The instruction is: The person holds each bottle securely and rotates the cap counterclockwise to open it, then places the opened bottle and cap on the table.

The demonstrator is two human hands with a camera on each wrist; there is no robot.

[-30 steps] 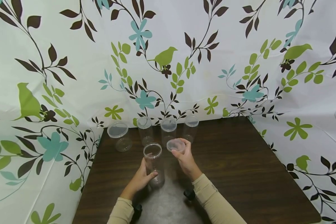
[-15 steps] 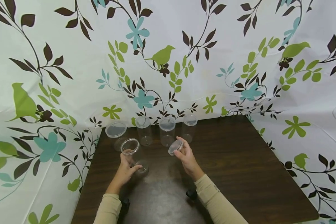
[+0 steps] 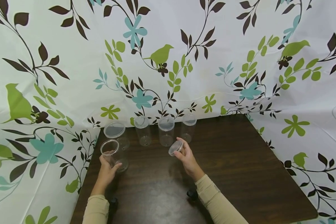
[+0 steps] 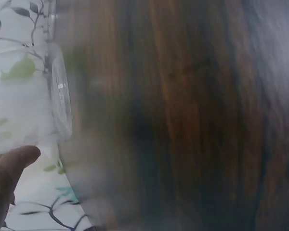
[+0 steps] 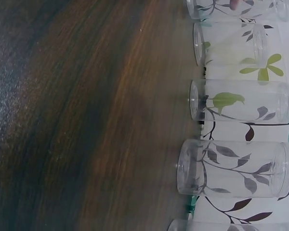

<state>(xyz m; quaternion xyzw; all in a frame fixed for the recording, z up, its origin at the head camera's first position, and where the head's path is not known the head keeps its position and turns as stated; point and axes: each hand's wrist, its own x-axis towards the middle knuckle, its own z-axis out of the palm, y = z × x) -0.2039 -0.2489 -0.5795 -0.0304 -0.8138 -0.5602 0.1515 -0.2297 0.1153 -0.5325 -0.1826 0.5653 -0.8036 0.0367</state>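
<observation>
In the head view my left hand (image 3: 107, 172) grips a clear plastic jar (image 3: 116, 158) around its side, its open mouth uncovered and tilted slightly left. It stands at the table's left, in front of a wide lidded jar (image 3: 114, 130), which it overlaps. The left wrist view catches part of that held jar (image 4: 26, 96), with my fingers beside it. My right hand (image 3: 189, 160) pinches a round clear lid (image 3: 175, 148) by its edge, tilted, over the middle of the table. Neither the lid nor the right hand's grip shows in the right wrist view.
Behind the hands stand several lidded clear jars: one narrow jar (image 3: 143, 133), another (image 3: 166, 133), and one at the right (image 3: 188, 130). The right wrist view shows jars sideways, including a clear jar (image 5: 231, 168). The dark wood table (image 3: 240, 174) meets a patterned curtain (image 3: 201, 74).
My left hand has carried the uncovered jar leftward from the middle to the table's left side. The lid in my right hand has tipped from nearly flat to steeply tilted, staying about in place.
</observation>
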